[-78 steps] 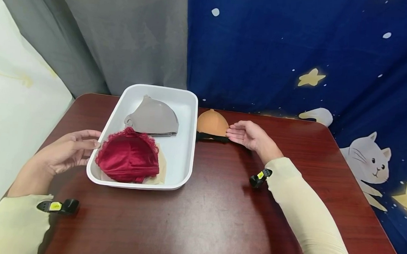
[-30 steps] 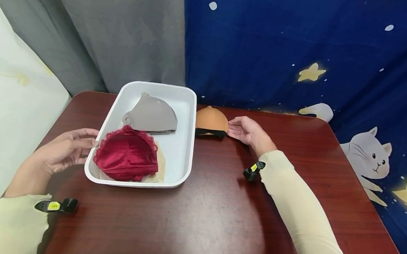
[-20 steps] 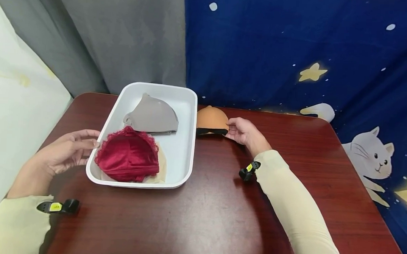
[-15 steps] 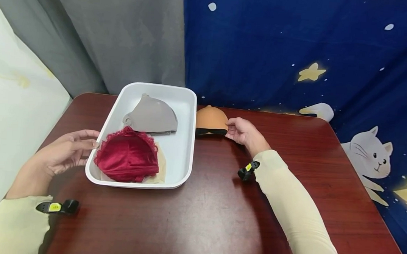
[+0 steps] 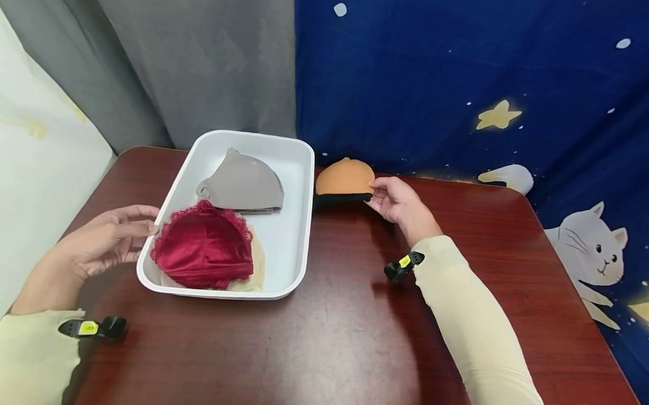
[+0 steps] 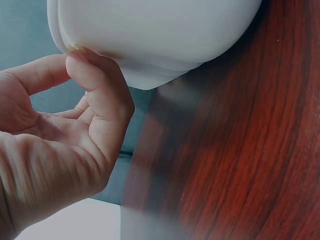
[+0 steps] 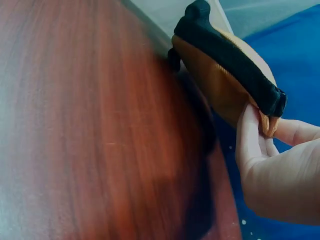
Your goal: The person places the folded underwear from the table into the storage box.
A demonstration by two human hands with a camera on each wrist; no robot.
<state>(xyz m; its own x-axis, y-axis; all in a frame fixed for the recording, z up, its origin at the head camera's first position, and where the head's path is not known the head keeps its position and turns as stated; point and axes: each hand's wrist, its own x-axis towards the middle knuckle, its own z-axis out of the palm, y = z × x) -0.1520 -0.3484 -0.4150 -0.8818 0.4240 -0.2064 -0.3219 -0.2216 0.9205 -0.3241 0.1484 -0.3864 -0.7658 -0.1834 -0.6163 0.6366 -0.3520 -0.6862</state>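
A folded orange bra with a black band point(image 5: 345, 178) is held at its right end by my right hand point(image 5: 400, 207), thumb and fingers pinching the cloth. In the right wrist view the bra point(image 7: 225, 70) is lifted clear of the table, band upward. My left hand point(image 5: 111, 236) grips the left rim of a white plastic tray point(image 5: 305, 226), thumb on the edge; the left wrist view shows the thumb at the lip of the tray point(image 6: 160, 30). Inside the tray lie a grey bra point(image 5: 246, 184) at the back and a dark red lace-edged bra point(image 5: 205, 248) in front, partly covering a cream one point(image 5: 256, 266).
The tray stands on a reddish-brown wooden table point(image 5: 329, 348), left of centre. Behind the table hang a grey curtain point(image 5: 222, 59) and a blue one point(image 5: 417, 79) with stars and a cat. Black wrist cameras sit on both cream sleeves point(image 5: 472, 311).
My right hand has gone from open fingers beside the orange bra to pinching its end, and has raised it slightly up and to the right. The left hand and tray stay put.
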